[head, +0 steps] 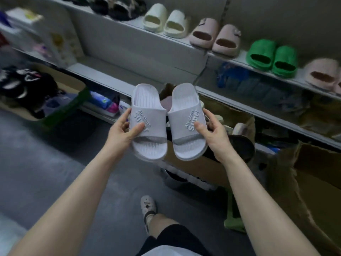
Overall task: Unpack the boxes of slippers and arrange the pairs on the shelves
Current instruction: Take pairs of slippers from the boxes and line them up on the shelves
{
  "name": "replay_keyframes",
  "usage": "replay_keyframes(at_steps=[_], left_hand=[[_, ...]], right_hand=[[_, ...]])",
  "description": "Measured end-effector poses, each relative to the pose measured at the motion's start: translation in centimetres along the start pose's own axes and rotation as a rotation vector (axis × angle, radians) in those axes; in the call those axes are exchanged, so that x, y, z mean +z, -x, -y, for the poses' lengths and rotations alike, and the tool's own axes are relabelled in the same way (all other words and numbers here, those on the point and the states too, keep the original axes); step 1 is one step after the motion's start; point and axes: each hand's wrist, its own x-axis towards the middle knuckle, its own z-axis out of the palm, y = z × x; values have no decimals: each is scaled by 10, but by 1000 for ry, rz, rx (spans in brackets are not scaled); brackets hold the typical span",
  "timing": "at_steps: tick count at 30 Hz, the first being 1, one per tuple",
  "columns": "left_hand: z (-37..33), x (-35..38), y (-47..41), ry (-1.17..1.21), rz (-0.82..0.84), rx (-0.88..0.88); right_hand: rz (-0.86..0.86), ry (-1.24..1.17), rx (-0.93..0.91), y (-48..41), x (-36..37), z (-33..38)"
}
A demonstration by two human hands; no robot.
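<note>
I hold a pair of pale lilac slides side by side in mid-air, toes toward me. My left hand (122, 131) grips the left slide (147, 115) by its strap, thumb on top. My right hand (214, 132) grips the right slide (186, 117) the same way. Both straps carry raised "Super" lettering. Below them stands an open cardboard box (208, 169) with more slippers inside. On the upper shelf (184, 43) sit a cream pair (166, 20), a pink pair (215, 37), a green pair (272, 58) and a fluffy pink pair (323, 74).
A second open cardboard box (313, 182) stands at the right. At the left, a box with a green rim (73, 104) holds dark slippers. The lower shelf (258, 111) carries bagged blue items. My foot (148, 206) stands on the grey floor.
</note>
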Motion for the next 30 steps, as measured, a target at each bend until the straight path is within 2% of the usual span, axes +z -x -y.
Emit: replay_keyframes(at_steps=[17,24,30], left_hand=[[-30,-266,-163,45,-431,-23],[-44,-357,-241,90,-442,36],[-68,-452,-322,85,-383,85]], right_hand=[[396,5,-69,-248,293,75],[383,69,-156,-323,388,105],[288,54,-210,-378,479,141]])
